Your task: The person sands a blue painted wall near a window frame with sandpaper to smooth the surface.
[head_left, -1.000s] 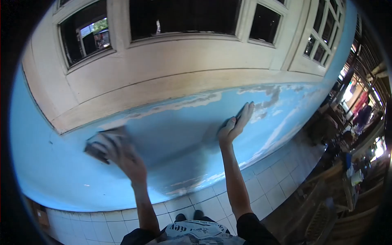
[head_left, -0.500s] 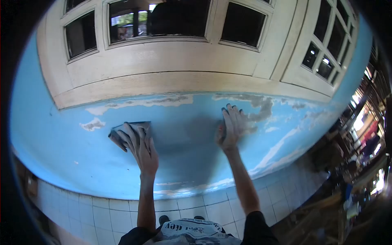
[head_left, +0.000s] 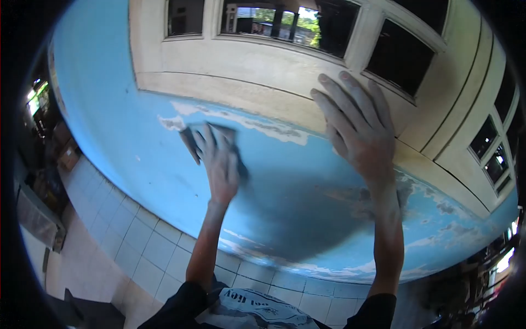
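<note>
My left hand [head_left: 220,167] presses a folded dark sheet of sandpaper [head_left: 189,143] against the blue wall [head_left: 148,164], its fingers spread over the sheet. White and grey bare patches [head_left: 268,128] show just above that hand, below the cream window frame [head_left: 241,66]. Raised in front of the frame's lower part is my right hand [head_left: 361,131], fingers stretched out and nothing visible in it. More peeled grey areas [head_left: 438,203] lie on the wall to the right of my right forearm.
Dark glass panes [head_left: 400,57] sit within the frame above. White tiles [head_left: 134,236] run along the foot of the wall. At the left stands a grey piece of furniture [head_left: 38,219], with a dark object [head_left: 90,312] on the floor nearer me. Clutter lines the far right edge.
My right hand has lifted from the wall up to the front of the window frame. The view has turned and tilted; my left hand stays on the sandpaper, closer to the white patch.
</note>
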`<state>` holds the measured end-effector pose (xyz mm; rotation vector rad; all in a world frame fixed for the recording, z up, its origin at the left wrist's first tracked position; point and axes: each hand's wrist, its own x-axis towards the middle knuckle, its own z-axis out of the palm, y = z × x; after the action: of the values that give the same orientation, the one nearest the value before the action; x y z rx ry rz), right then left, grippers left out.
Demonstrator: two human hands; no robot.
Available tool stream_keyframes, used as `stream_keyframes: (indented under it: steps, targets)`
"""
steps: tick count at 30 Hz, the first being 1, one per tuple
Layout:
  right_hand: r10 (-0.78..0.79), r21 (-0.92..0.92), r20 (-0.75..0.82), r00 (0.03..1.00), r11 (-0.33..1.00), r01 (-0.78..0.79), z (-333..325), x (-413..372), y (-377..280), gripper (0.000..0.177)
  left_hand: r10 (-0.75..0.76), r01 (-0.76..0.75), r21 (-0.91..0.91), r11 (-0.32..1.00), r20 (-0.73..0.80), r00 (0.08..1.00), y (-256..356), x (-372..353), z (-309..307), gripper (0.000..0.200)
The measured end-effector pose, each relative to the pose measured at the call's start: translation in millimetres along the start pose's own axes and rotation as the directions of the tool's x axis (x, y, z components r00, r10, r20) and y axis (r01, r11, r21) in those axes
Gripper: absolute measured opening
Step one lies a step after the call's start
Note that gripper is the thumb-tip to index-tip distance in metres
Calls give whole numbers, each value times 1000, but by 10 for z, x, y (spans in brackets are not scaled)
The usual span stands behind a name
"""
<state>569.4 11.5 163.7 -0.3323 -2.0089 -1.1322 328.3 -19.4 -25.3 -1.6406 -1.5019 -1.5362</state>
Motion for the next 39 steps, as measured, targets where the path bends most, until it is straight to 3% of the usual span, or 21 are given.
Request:
stream_keyframes:
  steps: [2,4,6,7,11,14,16,17,18,20,21,22,24,26,28,29,30,33,36,37,39]
  targets:
    - [9,-17,25,1000,1000,-8,-12,-4,-3,41,-228,163,-248,955,-265,937,-125,246,-112,46]
    - [1,9,4,1000,1000,-1,-31,17,-19,41,-115,109,-37,993,-281,953,-76,201,20,46]
    - [23,-14,43,999,1000,-22,-48,22,-39,43,56,-56,1,998,-111,992,94,-71,130,51]
    - [16,-23,34,999,1000,-16,-30,13,-35,44,67,-70,37,997,87,994,189,-223,73,53]
    - [6,-26,50,999,1000,-5,-60,30,-65,45,-131,119,-131,984,-87,988,14,-42,-118,50]
    - [6,-27,55,998,1000,-4,-56,41,-70,46,-183,159,-132,978,-191,964,-261,112,-164,50]
    - [7,-37,50,999,999,-5,-38,38,-67,46,-110,105,-43,994,-172,979,-107,33,-59,51]
    - [7,-32,42,999,999,-6,-31,33,-71,46,7,-8,-11,1000,-72,997,-19,-96,-25,50]
    - [5,-37,45,999,999,-3,-28,25,-69,46,8,-8,-7,1000,-75,997,9,-157,-57,50]
    - [1,-44,51,999,999,1,-27,36,-54,47,137,-162,79,984,255,957,11,-240,-109,47]
    - [4,-39,60,998,999,-2,-36,40,-58,47,194,-210,129,969,125,973,-147,-169,-91,45]
    - [11,-34,74,997,999,-8,-50,30,-75,48,67,-67,-8,998,44,997,-154,-59,-187,43]
    - [12,-45,83,997,999,-8,-42,26,-77,48,-82,70,-109,992,-105,991,-190,208,-365,47]
    - [22,-69,83,996,997,-16,-39,23,-76,48,-82,75,-94,993,-69,994,-189,214,-347,47]
    - [20,-79,80,997,997,-14,-28,17,-79,48,222,-234,82,969,138,965,-121,63,-308,45]
    - [28,-92,84,996,996,-20,-17,11,-86,48,287,-322,122,939,241,927,-91,14,-349,45]
    - [31,-97,75,997,995,-23,-4,8,-85,48,301,-334,108,936,243,922,-164,72,-363,45]
    - [30,-107,89,996,994,-21,-5,-22,-81,49,30,-31,-61,998,-28,999,-412,263,-438,42]
    - [38,-105,89,995,994,-29,4,-12,-79,50,131,-130,26,991,-16,991,-384,151,-270,41]
    - [43,-99,97,994,994,-33,4,-15,-79,50,157,-181,154,971,157,975,-344,43,-215,43]
    - [37,-102,83,996,994,-29,18,-14,-64,50,241,-272,146,951,197,950,-384,3,-243,45]
